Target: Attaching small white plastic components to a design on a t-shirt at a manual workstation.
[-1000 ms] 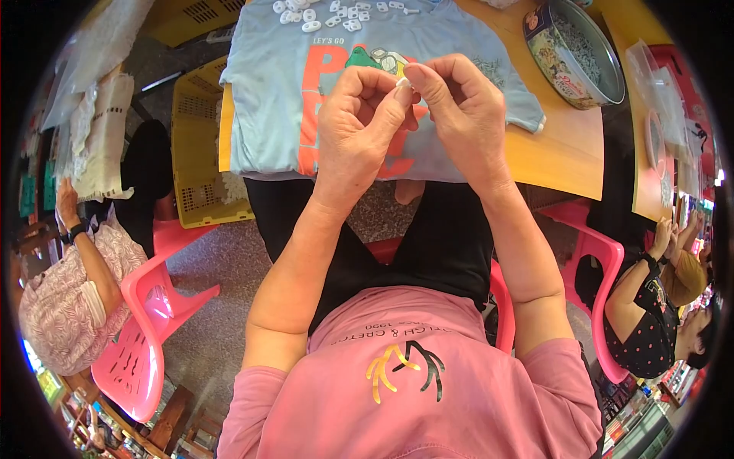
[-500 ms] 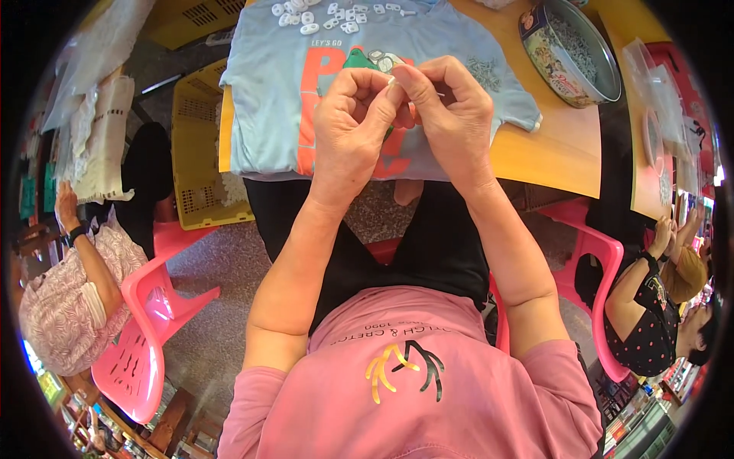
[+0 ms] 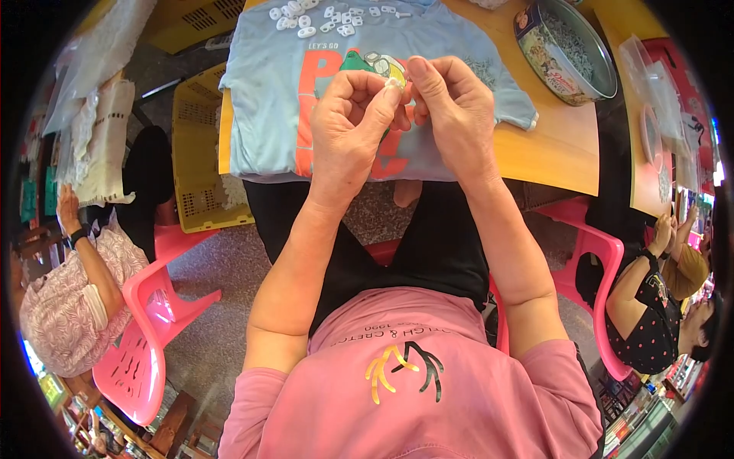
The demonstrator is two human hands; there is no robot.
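Yellow table (image 3: pixel 562 157) with a shirt (image 3: pixel 264 107) spread over it
Shirt's pale blue, small white pieces (image 3: pixel 306 32) bunched on its far side, plus an open round tin (image 3: pixel 544 65) off to the right.

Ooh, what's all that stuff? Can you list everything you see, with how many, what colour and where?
Small white pieces: a cluster, too bunched to count, white, shirt's far end
Held piece: one, whitish, left fingertips
Spread shirt: one, blue with print, on the table
Table: one, orange-yellow, under the shirt
Round tin: one, multicoloured outside, table's far right
Small bits: countless, grey, inside the tin
Crate: at least one, yellow, left of the table
Chairs: at least two, pink, either side
Other people: at least three, patterned or brown tops, both sides
Worn shirt: one, pink, bottom middle
Hands: two, bare, over the spread shirt; left, right
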